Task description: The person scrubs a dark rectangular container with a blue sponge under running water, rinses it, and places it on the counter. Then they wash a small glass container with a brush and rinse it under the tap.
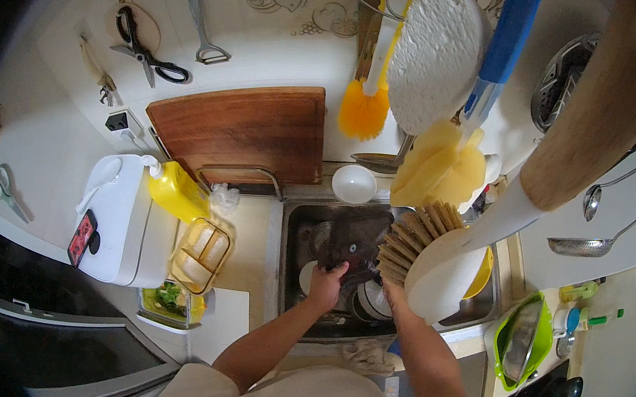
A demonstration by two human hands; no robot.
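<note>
My left hand [326,285] reaches into the dark sink [297,237], its thumb laid over the edge of a dark, flat tray-like item [354,225] with a small light spot in its middle. My right hand [393,296] is at the right side of that item, mostly covered by a hanging brush, so its grip is hidden. Below the item, between my hands, lies white round dishware [374,300]. A pale dish [307,276] shows partly behind my left hand. A white bowl [354,184] sits on the sink's back ledge.
Close to the camera hang a wooden-handled brush [445,264], a white textured scrubber [437,60], a yellow sponge brush [440,165] and an orange brush [363,110]. Left stand a cutting board [243,132], a yellow pump bottle [179,190] and a divided container [201,256]. A green colander [524,342] stands right.
</note>
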